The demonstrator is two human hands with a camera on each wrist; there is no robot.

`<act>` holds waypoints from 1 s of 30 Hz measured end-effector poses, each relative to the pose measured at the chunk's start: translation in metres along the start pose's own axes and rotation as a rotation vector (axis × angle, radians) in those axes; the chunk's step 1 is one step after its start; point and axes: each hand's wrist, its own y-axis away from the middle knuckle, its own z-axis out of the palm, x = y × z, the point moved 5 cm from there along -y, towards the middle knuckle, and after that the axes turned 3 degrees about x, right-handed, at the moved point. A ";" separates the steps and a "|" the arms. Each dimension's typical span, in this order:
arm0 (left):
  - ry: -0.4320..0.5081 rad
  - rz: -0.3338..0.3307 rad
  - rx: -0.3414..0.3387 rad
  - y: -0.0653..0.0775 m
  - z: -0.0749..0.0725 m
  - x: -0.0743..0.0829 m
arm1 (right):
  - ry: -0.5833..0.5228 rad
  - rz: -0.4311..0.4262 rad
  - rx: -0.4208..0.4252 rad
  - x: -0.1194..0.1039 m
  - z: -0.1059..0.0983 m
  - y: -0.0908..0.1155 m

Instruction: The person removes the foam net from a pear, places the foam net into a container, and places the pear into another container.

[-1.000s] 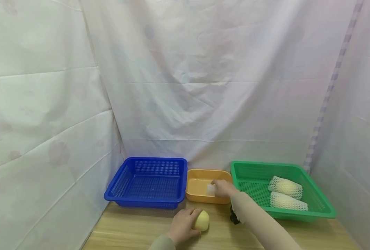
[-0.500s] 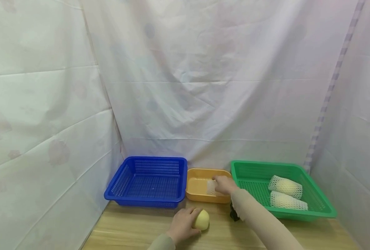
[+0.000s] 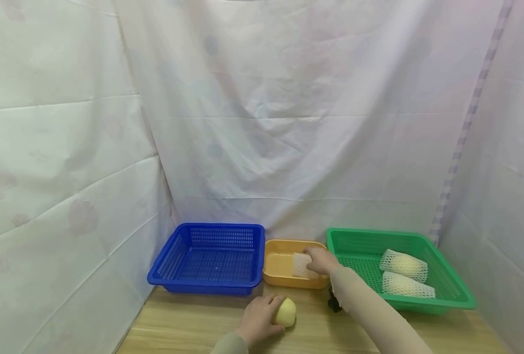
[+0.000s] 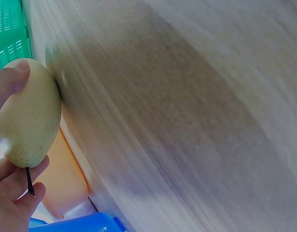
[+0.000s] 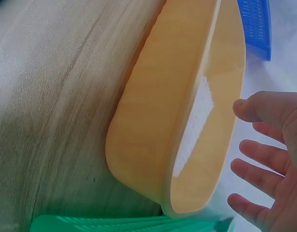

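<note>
My left hand (image 3: 258,317) grips a pale yellow pear (image 3: 286,313) resting on the wooden table in the head view. In the left wrist view the dark stem of the pear (image 4: 35,113) points down past the fingers, and the thumb lies over its other end. Over the right part of a shallow orange tray (image 3: 284,281), my right hand (image 3: 322,260) hovers. The right wrist view shows that hand (image 5: 274,154) with fingers spread and nothing between them. A white foam net sleeve (image 3: 300,265) lies in the tray, partly hidden by the hand in the head view.
Left of the tray stands a blue basket (image 3: 206,283). At the right is a green basket (image 3: 454,273) holding two foam-wrapped fruits (image 3: 405,265). A small black object (image 3: 334,301) shows under the right forearm. White cloth (image 3: 262,147) hangs behind and at both sides.
My right hand has let go of the foam net sleeve and drawn slightly up and right, so more of the sleeve shows. The left hand and pear stay put.
</note>
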 end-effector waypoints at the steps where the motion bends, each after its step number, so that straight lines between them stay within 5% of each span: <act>1: 0.003 0.002 0.002 0.000 0.000 0.000 | 0.003 0.004 0.003 0.001 -0.002 0.001; 18: 0.031 -0.021 0.008 -0.001 -0.002 -0.001 | 0.012 0.004 0.126 0.011 -0.053 0.050; 30: 0.062 -0.037 -0.022 0.002 0.000 0.000 | 0.192 0.019 0.241 0.043 -0.040 0.114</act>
